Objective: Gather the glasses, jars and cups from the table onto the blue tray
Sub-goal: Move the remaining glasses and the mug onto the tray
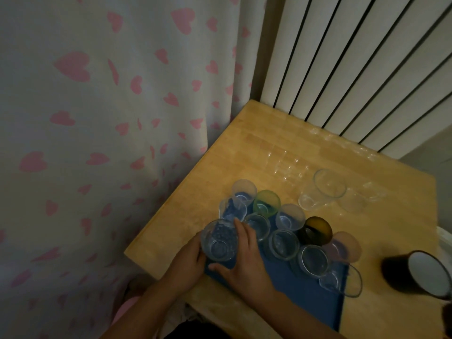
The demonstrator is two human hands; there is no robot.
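A blue tray (303, 294) lies on the wooden table (269, 152), crowded with several glasses. Among them are a green glass (266, 203), a dark amber glass (316, 230) and a pale purple glass (346, 245). Both hands wrap a clear glass (219, 240) at the tray's left corner: my left hand (188, 263) on its left side, my right hand (244, 258) on its right. A clear glass (325, 188) lies tipped on the bare table beyond the tray. A dark mug with a white inside (420, 274) stands off the tray at the right.
A heart-patterned curtain (97, 118) hangs close to the table's left edge. A white ribbed radiator (354, 69) stands behind the table. The table's near-left corner is just beside my left hand. Faint clear glassware (362, 199) sits to the right of the tipped glass.
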